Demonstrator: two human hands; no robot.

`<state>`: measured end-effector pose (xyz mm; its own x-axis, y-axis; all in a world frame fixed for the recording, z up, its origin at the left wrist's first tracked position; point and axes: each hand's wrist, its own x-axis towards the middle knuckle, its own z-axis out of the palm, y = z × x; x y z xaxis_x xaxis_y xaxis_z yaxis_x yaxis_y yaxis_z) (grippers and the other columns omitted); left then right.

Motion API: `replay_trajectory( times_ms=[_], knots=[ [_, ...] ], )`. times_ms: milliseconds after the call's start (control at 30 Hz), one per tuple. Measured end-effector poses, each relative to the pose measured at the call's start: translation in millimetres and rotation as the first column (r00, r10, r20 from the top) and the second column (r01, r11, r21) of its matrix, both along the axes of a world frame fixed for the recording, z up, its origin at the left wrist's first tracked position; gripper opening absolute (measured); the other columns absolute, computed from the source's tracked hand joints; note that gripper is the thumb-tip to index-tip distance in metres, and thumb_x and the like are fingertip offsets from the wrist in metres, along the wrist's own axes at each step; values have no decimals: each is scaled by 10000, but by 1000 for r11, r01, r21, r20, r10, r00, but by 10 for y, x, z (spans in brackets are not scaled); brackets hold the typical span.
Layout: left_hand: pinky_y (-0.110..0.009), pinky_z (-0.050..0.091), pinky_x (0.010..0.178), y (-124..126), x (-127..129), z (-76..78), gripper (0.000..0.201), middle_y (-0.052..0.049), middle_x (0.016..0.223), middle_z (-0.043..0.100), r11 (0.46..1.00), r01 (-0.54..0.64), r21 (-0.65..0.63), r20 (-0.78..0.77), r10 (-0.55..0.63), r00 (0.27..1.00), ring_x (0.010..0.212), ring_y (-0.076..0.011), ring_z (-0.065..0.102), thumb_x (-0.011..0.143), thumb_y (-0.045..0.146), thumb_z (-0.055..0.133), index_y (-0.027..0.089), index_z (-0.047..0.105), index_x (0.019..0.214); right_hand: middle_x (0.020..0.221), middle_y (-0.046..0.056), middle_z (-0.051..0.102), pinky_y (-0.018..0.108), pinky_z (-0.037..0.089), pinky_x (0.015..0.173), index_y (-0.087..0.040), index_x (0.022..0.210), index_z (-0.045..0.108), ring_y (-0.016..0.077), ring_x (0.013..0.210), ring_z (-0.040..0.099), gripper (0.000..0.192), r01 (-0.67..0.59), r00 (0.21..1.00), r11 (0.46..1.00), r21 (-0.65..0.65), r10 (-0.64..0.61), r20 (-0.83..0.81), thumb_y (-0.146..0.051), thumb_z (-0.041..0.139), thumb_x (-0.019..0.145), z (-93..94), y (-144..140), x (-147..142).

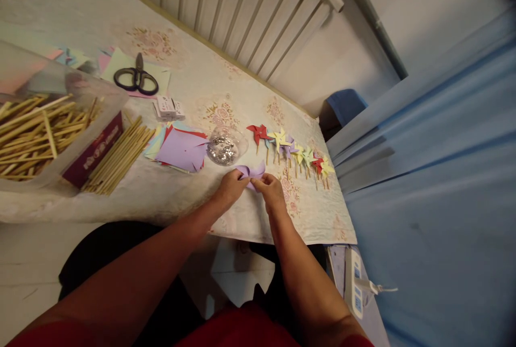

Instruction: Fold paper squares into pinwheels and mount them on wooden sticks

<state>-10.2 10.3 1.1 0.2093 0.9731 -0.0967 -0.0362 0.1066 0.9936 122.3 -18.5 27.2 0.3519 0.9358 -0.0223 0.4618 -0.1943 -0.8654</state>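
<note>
A purple paper sheet (255, 170) with curled corners is pinched between my two hands, just above the table's front part. My left hand (233, 186) grips its left side with thumb and fingers closed. On the other side, my right hand (271, 190) pinches the paper near its middle, fingertips meeting the left thumb. Behind my hands sits a clear round dish (224, 146) of small shiny metal pieces, too small to name. To its left lies a stack of cut paper squares (183, 149), purple on top.
A row of finished paper pinwheels (287, 147) on sticks lies at right. At left are a clear bin (70, 183) of sticks, a stick bundle (119, 158), scissors (137, 79) on paper, and small boxes (167, 107). A radiator (226, 8) and blue curtain (427, 175) border the table.
</note>
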Motion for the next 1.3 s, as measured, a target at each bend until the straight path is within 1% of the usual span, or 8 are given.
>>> replay_trajectory(
  times_ms=[100,267,433,733,833,1000,1200,1300],
  knots=[
    [-239,331,570,-7,-11,12,178,43,632,480,1000,4,-8,2,-4,1000,648,-128,435,692,351,567,185,516,655,556,-70,447,228,310,529,-192,626,560,94,548,380,306,-20,993,1000,-22,18,-117,-447,726,657,10,-31,-19],
    [-241,397,618,17,16,-63,180,28,688,563,1000,0,-22,97,2,995,694,-140,510,678,341,602,172,571,733,549,-72,445,231,288,542,-182,614,584,89,551,358,295,-21,979,1000,-9,19,-204,-436,735,636,30,-39,-61],
    [-248,432,632,24,30,-62,146,15,657,592,998,-10,-65,143,19,990,704,-151,549,656,274,641,164,600,742,549,-70,452,234,276,543,-178,626,605,87,545,349,274,-21,978,999,-38,12,-210,-421,732,627,55,-39,-52],
    [-234,394,564,6,28,-53,113,21,621,575,995,39,-89,126,-28,992,650,-141,534,659,264,625,160,595,689,566,-54,500,234,294,539,-171,658,636,90,543,371,273,-71,977,996,-57,58,-203,-426,732,640,-25,-21,62],
    [-229,378,552,-7,20,-28,117,18,650,587,991,90,-99,164,-73,984,633,-128,516,657,261,602,156,601,709,554,-51,499,238,284,529,-174,632,621,94,540,372,285,-59,984,996,-68,47,-174,-439,725,640,-33,-27,80],
    [-216,342,543,-30,-15,46,151,32,680,570,975,184,-122,287,-143,947,595,-97,477,612,226,568,153,594,741,533,-62,461,237,251,517,-170,610,597,86,526,339,292,-56,989,996,-68,46,-139,-437,706,659,-29,-39,101],
    [-227,349,562,-20,-32,34,213,24,677,578,967,205,-153,323,-147,935,588,-102,487,603,313,674,160,595,729,525,-75,457,226,246,522,-157,612,594,71,512,334,291,-59,983,995,-81,43,-181,-416,723,636,-18,-51,83],
    [-230,342,558,-24,-43,51,223,23,663,578,965,195,-174,313,-134,940,584,-104,480,592,321,689,166,598,724,549,-66,511,223,275,534,-149,662,633,75,518,372,261,-71,973,994,-78,52,-225,-396,716,637,-2,-61,62]
  ],
)
